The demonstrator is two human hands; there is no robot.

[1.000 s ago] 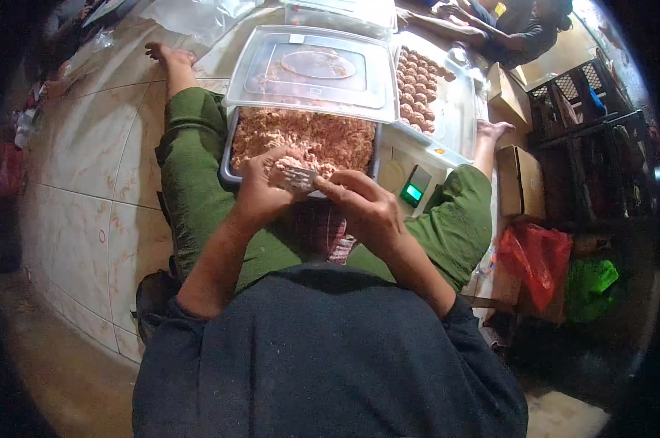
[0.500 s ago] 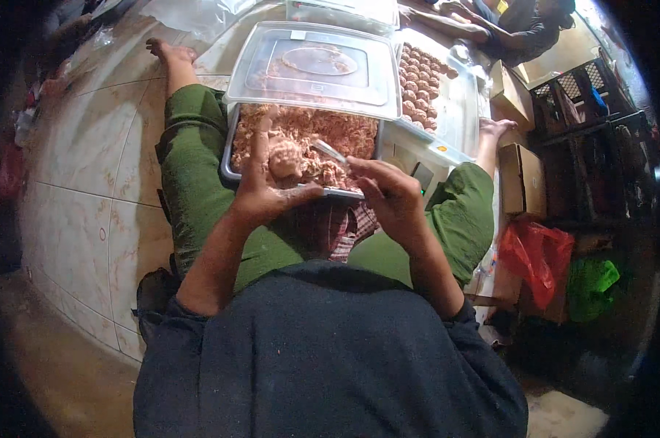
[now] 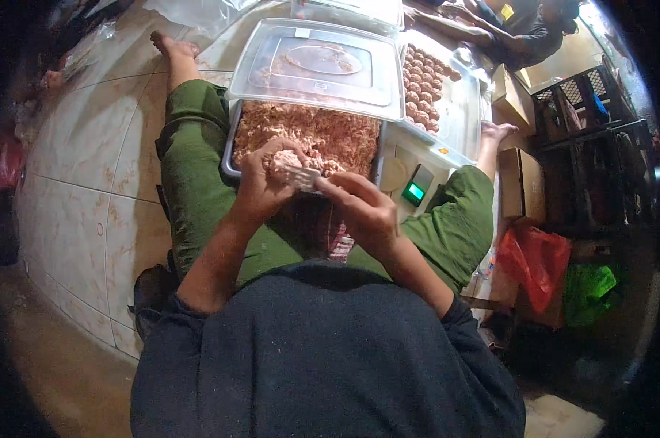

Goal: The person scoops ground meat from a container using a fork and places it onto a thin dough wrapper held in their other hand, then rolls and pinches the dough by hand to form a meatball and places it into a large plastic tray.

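Note:
A lump of crumbly, pinkish-brown shredded mixture (image 3: pixel 283 162) rests in my left hand (image 3: pixel 264 179), whose fingers curl around it. My right hand (image 3: pixel 363 208) grips a fork (image 3: pixel 300 177) by its handle. The fork's tines lie against the near side of the lump. Both hands are above the near edge of a dark-rimmed tub (image 3: pixel 230 157) filled with the same loose mixture (image 3: pixel 330 131). A clear plastic lid (image 3: pixel 253 55) covers the tub's far part.
Right of the tub, a clear container (image 3: pixel 458 109) holds rows of brown balls (image 3: pixel 421 91). A small scale (image 3: pixel 417 186) with a lit green display sits beside my right knee. Cardboard boxes (image 3: pixel 523 182), dark crates (image 3: pixel 585 139) and a red bag (image 3: pixel 538 255) line the right side. Another person (image 3: pixel 527 36) sits at the far right.
My left fingers, stretched out before, have curled around the lump. My right hand has moved left and nearer me, bringing the fork from above the tub against the lump. The scale's display has come into view.

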